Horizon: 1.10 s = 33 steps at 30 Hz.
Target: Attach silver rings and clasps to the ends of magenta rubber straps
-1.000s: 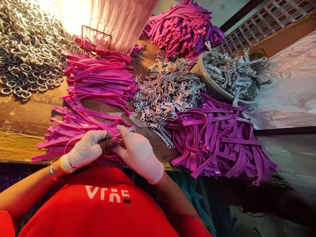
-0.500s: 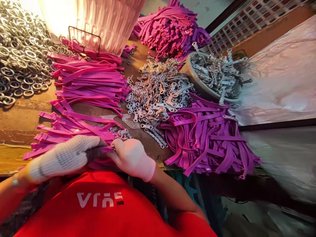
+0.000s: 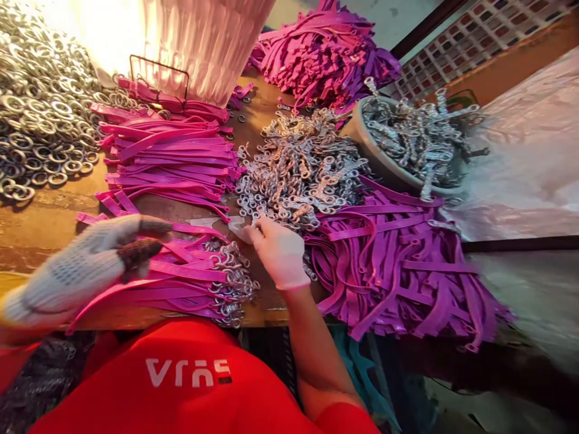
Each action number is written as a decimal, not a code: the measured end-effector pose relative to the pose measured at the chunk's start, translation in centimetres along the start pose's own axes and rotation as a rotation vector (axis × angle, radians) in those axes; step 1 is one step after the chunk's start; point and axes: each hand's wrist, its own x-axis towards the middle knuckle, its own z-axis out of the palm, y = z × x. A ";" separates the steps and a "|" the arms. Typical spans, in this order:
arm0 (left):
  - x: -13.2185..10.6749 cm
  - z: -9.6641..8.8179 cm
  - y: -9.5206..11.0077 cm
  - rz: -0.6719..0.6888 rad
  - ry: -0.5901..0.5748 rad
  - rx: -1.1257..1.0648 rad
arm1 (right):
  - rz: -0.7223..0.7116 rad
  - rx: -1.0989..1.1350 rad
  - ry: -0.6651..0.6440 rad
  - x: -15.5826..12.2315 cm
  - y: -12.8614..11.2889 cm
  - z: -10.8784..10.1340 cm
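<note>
My left hand (image 3: 85,259), in a white dotted glove with dark fingertips, hovers over a row of magenta straps (image 3: 181,295). Its thumb and fingers are apart with nothing seen between them. Small metal chain pieces (image 3: 235,283) hang at the right ends of these straps. At the near edge of a heap of silvery metal chains (image 3: 303,163), my right hand (image 3: 281,253), in a pale glove, has its fingers bent together. Whatever lies between those fingertips is hidden.
Loose metal rings (image 3: 40,120) fill the left side. More magenta straps (image 3: 172,154) lie beyond my left hand. A bucket (image 3: 362,132) of chains stands beyond a purple strap pile (image 3: 389,265) at right. Another strap heap (image 3: 316,54) sits at the back, near a ribbed translucent shade (image 3: 199,48).
My hands were together over a strap end. They have parted: the left went left and opened, the right went right and forward to the chain heap. The strap now lies with the near row.
</note>
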 end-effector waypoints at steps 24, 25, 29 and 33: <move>0.0 4.1 -6.5 0.229 -0.084 -0.439 | -0.233 1.081 0.018 -7.8 -8.1 -0.9; 0.0 4.1 -6.7 0.272 -0.069 -0.392 | -0.218 1.076 0.050 -7.9 -8.4 -0.7; -0.4 4.0 -7.3 0.345 -0.040 -0.208 | -0.173 1.036 0.125 -8.2 -8.6 -0.1; -0.3 3.6 -7.7 0.209 -0.102 -0.211 | -0.246 0.990 0.072 -8.6 -7.7 0.1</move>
